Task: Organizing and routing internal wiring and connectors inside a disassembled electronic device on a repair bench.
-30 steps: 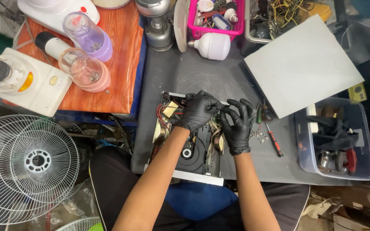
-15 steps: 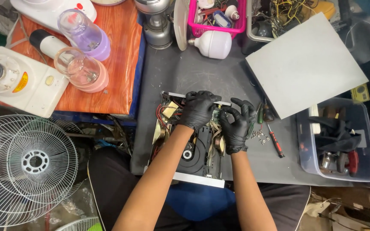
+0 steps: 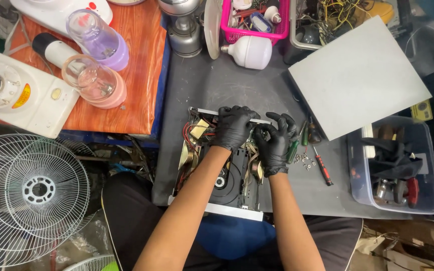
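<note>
My two gloved hands are inside an open machine.

From my head camera, the open metal box (image 3: 217, 170) lies in the middle of the frame on the grey surface (image 3: 227, 85), long side running toward me. My left hand (image 3: 233, 126) rests curled on its far end, holding nothing I can see. My right hand (image 3: 276, 143), just beside it, bends narrow over the parts. A red screwdriver (image 3: 323, 169) lies to the right.

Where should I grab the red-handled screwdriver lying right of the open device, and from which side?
Probably by its red handle, the end nearest you. The red-handled screwdriver lies flat on the grey worktop, shaft pointing away toward the small screws. Come from above, fingers across the handle: its right side is bare table, while the right hand is close on its left.
</note>
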